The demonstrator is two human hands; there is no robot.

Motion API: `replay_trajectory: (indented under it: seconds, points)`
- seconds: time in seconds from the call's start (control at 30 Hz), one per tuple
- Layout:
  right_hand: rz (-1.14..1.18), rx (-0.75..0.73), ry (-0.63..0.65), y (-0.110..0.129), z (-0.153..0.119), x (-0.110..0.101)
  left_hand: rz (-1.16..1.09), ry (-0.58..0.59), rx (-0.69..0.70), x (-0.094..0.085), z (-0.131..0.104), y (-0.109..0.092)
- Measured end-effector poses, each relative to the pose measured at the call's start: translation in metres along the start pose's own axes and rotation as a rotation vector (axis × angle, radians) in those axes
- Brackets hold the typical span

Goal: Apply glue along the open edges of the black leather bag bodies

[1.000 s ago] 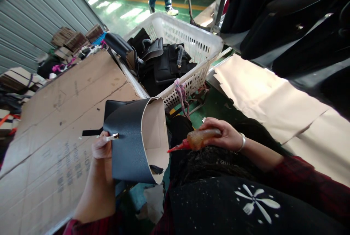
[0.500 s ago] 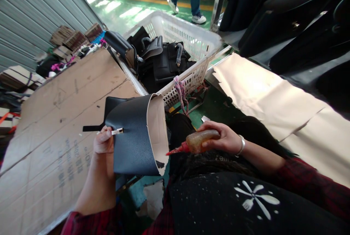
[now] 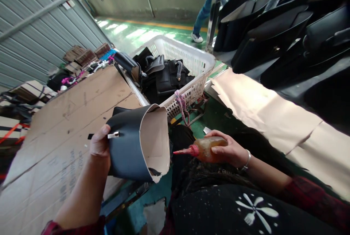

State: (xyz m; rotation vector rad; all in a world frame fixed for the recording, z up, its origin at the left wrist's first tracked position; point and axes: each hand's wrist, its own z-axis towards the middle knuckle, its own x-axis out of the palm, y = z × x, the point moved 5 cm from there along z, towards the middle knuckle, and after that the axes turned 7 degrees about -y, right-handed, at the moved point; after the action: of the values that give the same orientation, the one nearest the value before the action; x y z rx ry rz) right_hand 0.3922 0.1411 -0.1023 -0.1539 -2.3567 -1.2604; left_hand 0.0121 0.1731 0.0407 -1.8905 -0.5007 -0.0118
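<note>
left hand grips curled leather panel | right hand holds glue bottle | tip: steady panel, run nozzle along inner edge thinly

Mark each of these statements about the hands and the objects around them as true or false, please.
1. The left hand holds a curved dark bag piece. True.
2. The right hand holds a pair of scissors. False: it holds a squeeze bottle with a red nozzle.
3. The nozzle points toward the bag piece. True.
4. The white basket holds only cardboard. False: black bags lie in it.
5. The bag piece lies flat on the cardboard sheet. False: the left hand holds it up, curled open.
</note>
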Motion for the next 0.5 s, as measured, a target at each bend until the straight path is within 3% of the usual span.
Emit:
replay_trajectory:
  seconds: [0.1, 0.2, 0.3, 0.4, 0.5]
  points:
    - [0.017, -0.049, -0.021, 0.005, 0.003, -0.003, 0.088, -0.085, 0.070, 0.007, 0.000, -0.026]
    - [0.022, -0.124, -0.038, 0.015, 0.006, -0.004, 0.057, -0.189, 0.289, 0.011, -0.008, -0.069]
    - [0.027, -0.182, -0.050, 0.028, 0.011, -0.003, 0.030, -0.167, 0.481, 0.013, -0.021, -0.098]
    - [0.000, -0.228, -0.066, 0.039, 0.016, -0.002, 0.080, -0.082, 0.436, 0.009, -0.028, -0.084]
    - [-0.075, -0.304, -0.093, 0.046, 0.020, -0.004, 0.178, 0.063, 0.265, 0.001, -0.027, -0.036]
